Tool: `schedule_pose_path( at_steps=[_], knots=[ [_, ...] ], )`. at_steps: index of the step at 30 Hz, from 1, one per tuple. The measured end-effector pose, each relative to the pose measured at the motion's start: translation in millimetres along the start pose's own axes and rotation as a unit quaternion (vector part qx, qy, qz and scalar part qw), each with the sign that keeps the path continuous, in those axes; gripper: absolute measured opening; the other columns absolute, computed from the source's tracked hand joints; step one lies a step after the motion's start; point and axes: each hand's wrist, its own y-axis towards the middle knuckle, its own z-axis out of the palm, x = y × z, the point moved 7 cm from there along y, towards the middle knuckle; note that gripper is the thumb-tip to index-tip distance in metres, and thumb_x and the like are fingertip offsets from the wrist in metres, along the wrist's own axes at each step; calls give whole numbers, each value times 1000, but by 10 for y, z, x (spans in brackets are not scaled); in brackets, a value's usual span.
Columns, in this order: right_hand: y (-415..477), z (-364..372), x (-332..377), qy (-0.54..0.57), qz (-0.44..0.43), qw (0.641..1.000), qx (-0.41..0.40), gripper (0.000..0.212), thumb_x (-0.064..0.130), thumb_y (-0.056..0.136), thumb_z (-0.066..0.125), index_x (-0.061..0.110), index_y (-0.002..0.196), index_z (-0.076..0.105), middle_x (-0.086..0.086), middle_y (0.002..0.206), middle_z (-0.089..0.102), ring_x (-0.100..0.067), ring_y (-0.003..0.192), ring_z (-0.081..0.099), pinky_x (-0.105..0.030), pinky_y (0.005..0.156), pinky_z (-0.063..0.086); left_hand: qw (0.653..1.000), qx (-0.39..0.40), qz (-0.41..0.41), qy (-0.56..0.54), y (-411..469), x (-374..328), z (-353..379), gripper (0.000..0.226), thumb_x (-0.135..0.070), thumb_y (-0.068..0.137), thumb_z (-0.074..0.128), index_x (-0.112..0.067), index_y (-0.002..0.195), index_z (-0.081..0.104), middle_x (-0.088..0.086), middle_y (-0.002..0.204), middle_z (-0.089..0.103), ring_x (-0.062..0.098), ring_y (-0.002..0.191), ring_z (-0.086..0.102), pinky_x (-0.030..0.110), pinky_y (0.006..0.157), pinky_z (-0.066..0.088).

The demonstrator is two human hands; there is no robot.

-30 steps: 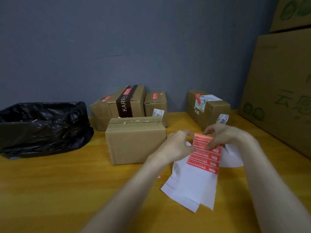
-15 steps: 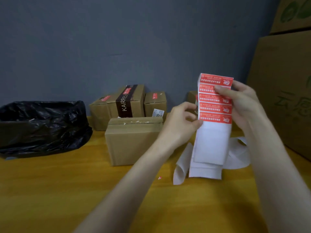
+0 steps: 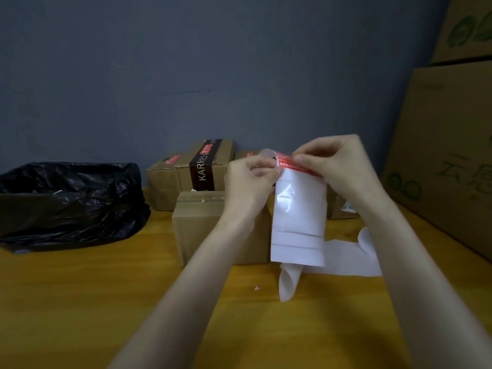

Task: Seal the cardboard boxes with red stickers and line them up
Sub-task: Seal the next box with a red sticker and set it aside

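While the left hand (image 3: 249,185) pinches the top corner of the strip (image 3: 298,222) and the right hand (image 3: 340,166) pinches the red sticker (image 3: 292,164) at its upper edge, the fingers of both are closed on paper. No box is being sealed at this moment; I judge this to be the peel. The strip hangs straight down from the fingers, and its tail lies on the tabletop (image 3: 106,302) below them. Nearly all of it is bare white backing, so most stickers seem used.

Beyond the fingers, against the wall, three boxes stand side by side with red on top: the left box (image 3: 165,182), the taped box (image 3: 223,166) and a third box (image 3: 247,155), mostly hidden behind the left fingers. These look sealed and lined up. The front box (image 3: 202,230), just below and left of the left fingers, shows only pale tape along its seam and no red, so it probably comes next. It stands out of the row. A right box (image 3: 342,206) sits under the right wrist, and I cannot tell whether it is sealed.

White letters on the taped box's black band read "KARRIES". The sticker's white print is too small to read, as is the right box's label. The cartons (image 3: 450,166), far right of the fingers, bear green Chinese characters cut off by the edge.
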Motion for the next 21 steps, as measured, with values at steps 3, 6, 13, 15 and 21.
schedule_pose_path(
  at_steps=[3, 6, 13, 15, 21],
  knots=[
    [-6, 111, -13, -19, -4, 1000, 24, 8, 15, 77, 73, 21, 82, 75, 13, 75, 68, 8, 72, 61, -10, 69, 50, 1000, 3, -3, -24, 0, -8, -14, 19, -2, 84, 65, -16, 72, 63, 7, 75, 67, 22, 77, 64, 33, 72, 53],
    [-18, 129, 17, -34, -20, 999, 21, 7, 15, 78, 72, 19, 83, 75, 17, 72, 65, 13, 69, 59, -6, 65, 47, 999, 16, -3, -46, 1, 19, -11, 19, -2, 84, 65, -17, 73, 65, 2, 73, 67, 15, 75, 65, 29, 75, 54],
    [-46, 110, 94, -24, -50, 998, 4, 7, 10, 79, 70, 16, 80, 74, 18, 70, 64, 12, 69, 60, -8, 65, 47, 998, 28, 13, -49, 9, 2, 19, 18, 1, 82, 66, -15, 76, 65, 2, 70, 66, 0, 60, 62, 14, 63, 52],
    [-47, 126, 104, -26, -59, 998, 11, 8, 9, 78, 70, 16, 79, 75, 14, 71, 67, 6, 72, 62, -13, 70, 50, 998, 24, 18, -47, 13, 0, 13, 17, 2, 82, 66, -14, 74, 65, 3, 72, 66, 6, 66, 63, 19, 67, 53],
    [-67, 159, 122, -64, -79, 995, 16, 9, 13, 81, 68, 16, 82, 76, 18, 70, 64, 10, 71, 60, -13, 71, 50, 999, 14, 41, -19, 35, -6, -17, 15, 4, 81, 66, -9, 74, 68, -21, 60, 64, 11, 71, 64, 29, 78, 54]
  ],
)
